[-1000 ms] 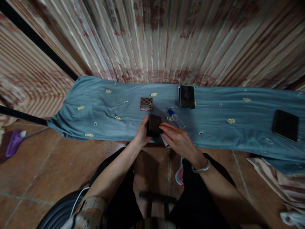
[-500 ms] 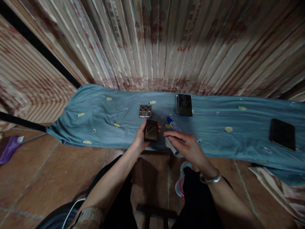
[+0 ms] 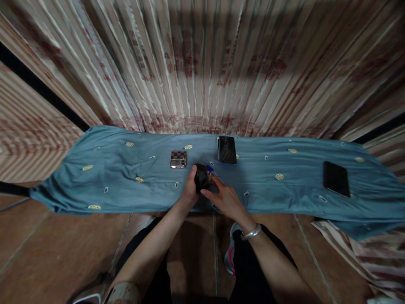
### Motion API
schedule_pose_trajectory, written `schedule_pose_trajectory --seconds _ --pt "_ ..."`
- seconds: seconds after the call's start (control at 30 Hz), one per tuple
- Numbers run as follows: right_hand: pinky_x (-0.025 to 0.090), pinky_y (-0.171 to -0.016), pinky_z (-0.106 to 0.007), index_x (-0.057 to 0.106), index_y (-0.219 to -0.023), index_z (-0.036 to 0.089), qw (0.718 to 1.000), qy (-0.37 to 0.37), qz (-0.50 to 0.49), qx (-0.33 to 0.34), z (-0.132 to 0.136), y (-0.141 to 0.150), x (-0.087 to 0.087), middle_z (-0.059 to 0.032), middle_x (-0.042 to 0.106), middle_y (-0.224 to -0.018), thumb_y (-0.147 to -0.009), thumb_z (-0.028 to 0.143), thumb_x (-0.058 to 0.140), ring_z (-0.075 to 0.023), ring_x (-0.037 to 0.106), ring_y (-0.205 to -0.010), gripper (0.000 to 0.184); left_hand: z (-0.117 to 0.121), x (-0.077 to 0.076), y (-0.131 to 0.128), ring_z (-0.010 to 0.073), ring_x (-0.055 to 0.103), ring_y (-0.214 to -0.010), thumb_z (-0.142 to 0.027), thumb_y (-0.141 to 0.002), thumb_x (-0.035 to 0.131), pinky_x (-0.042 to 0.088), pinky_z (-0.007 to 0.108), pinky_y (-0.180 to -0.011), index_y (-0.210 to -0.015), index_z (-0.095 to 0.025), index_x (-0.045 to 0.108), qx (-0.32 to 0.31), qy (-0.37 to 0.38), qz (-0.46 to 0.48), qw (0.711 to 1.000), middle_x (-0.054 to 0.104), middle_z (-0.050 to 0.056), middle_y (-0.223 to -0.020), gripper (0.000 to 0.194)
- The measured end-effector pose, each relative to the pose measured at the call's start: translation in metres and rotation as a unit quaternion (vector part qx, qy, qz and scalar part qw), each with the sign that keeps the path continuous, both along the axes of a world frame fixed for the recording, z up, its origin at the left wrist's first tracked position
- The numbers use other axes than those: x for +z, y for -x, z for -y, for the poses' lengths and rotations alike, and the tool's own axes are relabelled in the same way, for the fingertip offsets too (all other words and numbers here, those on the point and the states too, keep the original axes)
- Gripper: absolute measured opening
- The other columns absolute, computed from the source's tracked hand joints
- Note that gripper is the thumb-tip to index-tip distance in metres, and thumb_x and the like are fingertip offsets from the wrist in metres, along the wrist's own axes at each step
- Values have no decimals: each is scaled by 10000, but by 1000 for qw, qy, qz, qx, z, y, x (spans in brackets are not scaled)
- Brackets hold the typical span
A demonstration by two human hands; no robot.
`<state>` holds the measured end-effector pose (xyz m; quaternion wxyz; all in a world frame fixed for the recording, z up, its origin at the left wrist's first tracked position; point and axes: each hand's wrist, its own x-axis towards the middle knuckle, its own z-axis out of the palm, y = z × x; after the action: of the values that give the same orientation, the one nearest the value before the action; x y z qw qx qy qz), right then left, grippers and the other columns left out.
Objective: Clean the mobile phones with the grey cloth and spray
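From where I stand, the dark phone (image 3: 200, 179) is in the left hand (image 3: 189, 188), over the near part of the blue surface (image 3: 158, 192). Its fingers curl snugly round the phone. The right hand (image 3: 226, 198) is at four o'clock from it, thumb and pointing finger spread; I can't tell if they pinch anything. A checkered phone (image 3: 179, 159) lies at ten o'clock. Best to hold tight with the left and touch softly with the right.
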<state>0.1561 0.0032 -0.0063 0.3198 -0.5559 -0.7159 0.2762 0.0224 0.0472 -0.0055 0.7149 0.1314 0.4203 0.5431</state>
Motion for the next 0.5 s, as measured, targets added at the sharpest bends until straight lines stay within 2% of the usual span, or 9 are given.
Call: schedule_pose_trajectory --seconds 0.07,0.13,0.23,0.33,0.5 --pt "555 -624 -340 598 -1425 183 1000 7 17 -7 -2 1 -1 -89 814 -948 -931 453 664 -235 726 -632 567 -4 0 -9 188 746 -789 -415 -1036 451 598 295 -815 -900 -134 710 -8 8 19 1000 749 58 -748 406" --pt "538 -605 -326 607 -1409 166 999 20 30 -29 -5 0 -2 -68 804 -849 -915 444 681 -242 726 -626 571 -8 1 -16 195 743 -792 -437 -1018 487 605 306 -798 -905 -142 705 -13 7 32 999 742 53 -750 384" --pt "577 -765 -346 616 -1390 179 997 36 21 -68 -12 -4 0 -103 815 -1035 -908 441 695 -273 783 -876 555 -13 4 -26 203 742 -814 -469 -977 562 610 306 -777 -890 -147 698 -11 -8 47 999 733 50 -762 360" --pt "567 -924 -375 632 -1366 212 994 57 -6 -96 -19 -10 3 -94 798 -1164 -907 423 700 -281 761 -1080 510 -18 7 -37 205 741 -851 -473 -985 549 605 300 -789 -862 -152 695 -1 -22 60 998 720 50 -753 372" --pt "579 -920 -408 704 -1253 248 983 88 -43 -154 -32 -22 -3 -63 811 -1100 -835 393 757 -287 767 -1040 446 -24 5 -56 202 735 -943 -361 -1044 429 583 316 -884 -848 -159 696 15 -21 85 996 701 42 -725 388"
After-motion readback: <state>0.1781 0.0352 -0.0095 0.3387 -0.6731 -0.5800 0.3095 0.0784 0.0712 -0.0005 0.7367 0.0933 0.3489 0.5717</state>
